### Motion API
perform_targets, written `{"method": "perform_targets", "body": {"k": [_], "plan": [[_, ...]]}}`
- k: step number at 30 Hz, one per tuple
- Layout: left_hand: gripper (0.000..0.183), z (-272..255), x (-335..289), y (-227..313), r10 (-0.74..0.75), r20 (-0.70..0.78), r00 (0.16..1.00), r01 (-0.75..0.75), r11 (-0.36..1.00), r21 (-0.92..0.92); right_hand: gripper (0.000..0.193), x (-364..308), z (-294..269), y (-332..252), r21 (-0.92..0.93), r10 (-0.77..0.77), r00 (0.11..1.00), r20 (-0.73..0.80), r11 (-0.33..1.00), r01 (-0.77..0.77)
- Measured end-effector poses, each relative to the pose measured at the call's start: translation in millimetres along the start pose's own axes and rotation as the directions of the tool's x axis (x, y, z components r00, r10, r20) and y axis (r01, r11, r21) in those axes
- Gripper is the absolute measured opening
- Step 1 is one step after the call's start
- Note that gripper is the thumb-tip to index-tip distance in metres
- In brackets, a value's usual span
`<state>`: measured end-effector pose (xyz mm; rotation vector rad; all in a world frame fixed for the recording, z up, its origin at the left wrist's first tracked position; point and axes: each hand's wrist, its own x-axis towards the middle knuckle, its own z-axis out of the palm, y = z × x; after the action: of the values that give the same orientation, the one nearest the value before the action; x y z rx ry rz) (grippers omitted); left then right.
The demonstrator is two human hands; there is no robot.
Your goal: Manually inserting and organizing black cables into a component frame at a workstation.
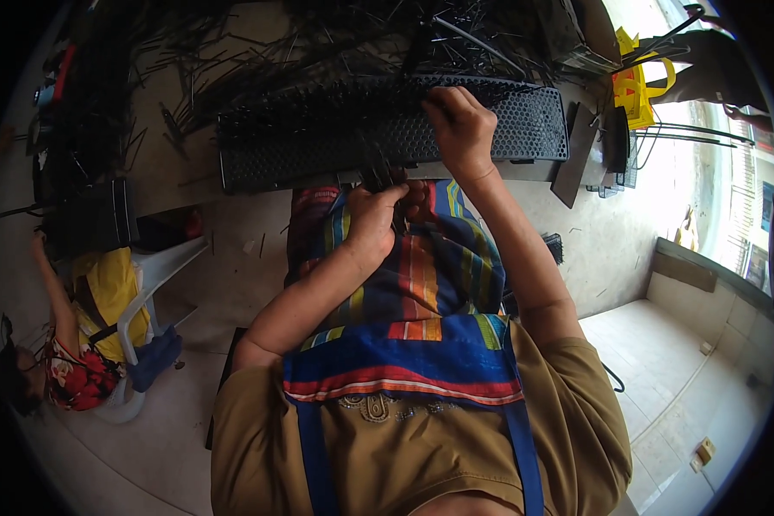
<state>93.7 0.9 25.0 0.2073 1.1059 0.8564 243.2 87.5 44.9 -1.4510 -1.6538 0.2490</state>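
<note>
A long black perforated panel (525,129), full of small round holes, lies across the table edge in front of me. Thin black pieces (318,112) stand up densely from its left and middle parts, while the holes at its right end show bare. My left hand (374,219) is closed round a bundle of black strips (377,168) at the panel's near edge, over my striped apron (417,275). Above the panel, right of its middle, my right hand (464,129) is curled with fingertips pinched together. Whatever is between those fingertips is too small or dark to make out.
Loose black sticks (206,73) cover much of the table beyond the panel. An open box (576,39) and a yellow bag (635,90) are at the far right. On the left, another person (73,361) sits on a white plastic chair (150,288).
</note>
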Motion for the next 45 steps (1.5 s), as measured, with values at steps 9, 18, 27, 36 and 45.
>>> {"method": "perform_targets", "body": {"k": [9,18,27,36,45], "plan": [[0.009,0,2,-1,0.059,0.036,0.998,-0.059,0.998,0.011,0.008,-7,-9,-7,-0.105,-0.08,0.988,0.131,0.99,0.094],[0.01,1,2,0,0.017,0.031,0.999,-0.016,0.999,-0.031,0.011,-3,-3,-1,-0.291,-0.059,0.976,0.21,0.949,0.12],[0.023,-1,14,-12,0.077,0.057,0.995,-0.073,0.995,-0.07,0.012,-37,-23,0,0.336,0.499,0.644,0.58,0.574,-0.747],[0.012,3,3,-2,-0.027,0.0,1.0,0.027,0.999,0.025,0.01,-10,-18,10,0.255,0.253,0.957,-0.143,0.943,-0.212],[0.014,4,5,-5,-0.018,0.017,1.0,0.019,0.999,-0.041,0.009,-9,-18,9,0.037,0.055,0.998,-0.027,0.998,-0.054]]}}
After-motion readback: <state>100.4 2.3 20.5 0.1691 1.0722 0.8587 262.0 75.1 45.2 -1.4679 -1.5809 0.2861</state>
